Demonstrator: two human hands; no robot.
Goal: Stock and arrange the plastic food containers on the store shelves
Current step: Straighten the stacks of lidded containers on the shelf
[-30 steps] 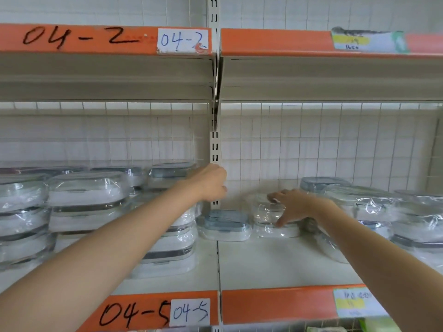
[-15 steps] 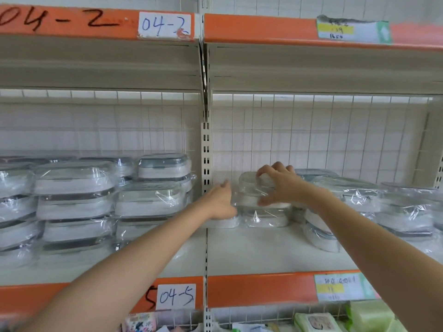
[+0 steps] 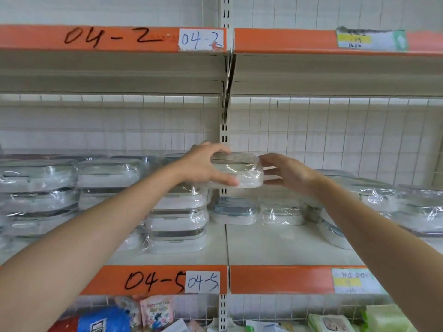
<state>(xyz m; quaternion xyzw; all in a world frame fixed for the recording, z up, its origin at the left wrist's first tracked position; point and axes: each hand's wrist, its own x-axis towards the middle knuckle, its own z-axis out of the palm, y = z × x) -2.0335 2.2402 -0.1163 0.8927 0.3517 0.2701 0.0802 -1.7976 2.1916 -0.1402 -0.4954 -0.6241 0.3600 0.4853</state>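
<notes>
Wrapped food container (image 3: 236,169) held in air above shelf (image 3: 282,243), before centre upright; left hand (image 3: 203,165) grips its left end, right hand (image 3: 285,172) fingers on right end; stacked containers (image 3: 176,224) below

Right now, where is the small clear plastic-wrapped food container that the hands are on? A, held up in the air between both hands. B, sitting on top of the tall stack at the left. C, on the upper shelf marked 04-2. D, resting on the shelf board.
A: the small clear plastic-wrapped food container is lifted clear of the shelf board, with the left hand gripping one end and the right hand at the other.
</notes>
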